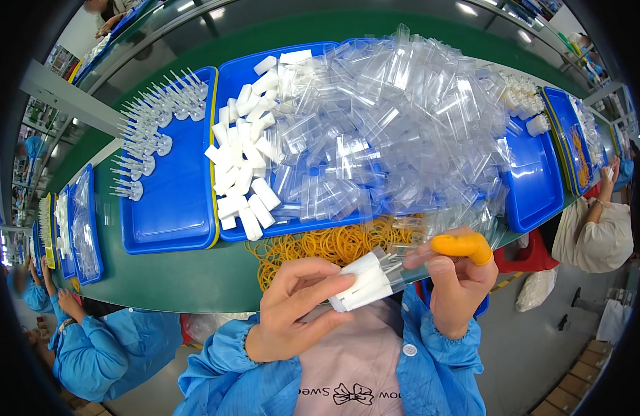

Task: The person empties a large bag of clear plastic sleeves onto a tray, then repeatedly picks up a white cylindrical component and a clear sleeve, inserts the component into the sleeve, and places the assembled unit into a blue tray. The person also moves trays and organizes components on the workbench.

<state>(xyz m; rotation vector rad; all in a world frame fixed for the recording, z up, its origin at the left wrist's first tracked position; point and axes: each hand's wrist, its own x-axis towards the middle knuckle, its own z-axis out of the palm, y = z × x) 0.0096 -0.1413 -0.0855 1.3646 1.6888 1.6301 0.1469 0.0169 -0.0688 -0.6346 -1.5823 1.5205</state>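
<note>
My left hand [295, 305] is closed round a clear plastic sleeve with white foam blocks [365, 283] inside. Thin white stems [390, 262] show at the sleeve's right end. Beside that end is my right hand [458, 277], its index finger in a yellow finger cot [462, 246]. The right fingers are apart; one fingertip lies at or just behind the sleeve's edge, and whether it touches cannot be made out. Ahead of both hands, yellow rubber bands [320, 248] lie in a loose heap on the green table [195, 281].
A big blue tray [278, 227] holds loose white foam blocks [243, 156] and a high pile of clear plastic sleeves [403, 125]. To its left, another blue tray [171, 215] carries rows of white stemmed parts [143, 142]. A third blue tray [535, 180] stands right. Co-workers sit on both sides.
</note>
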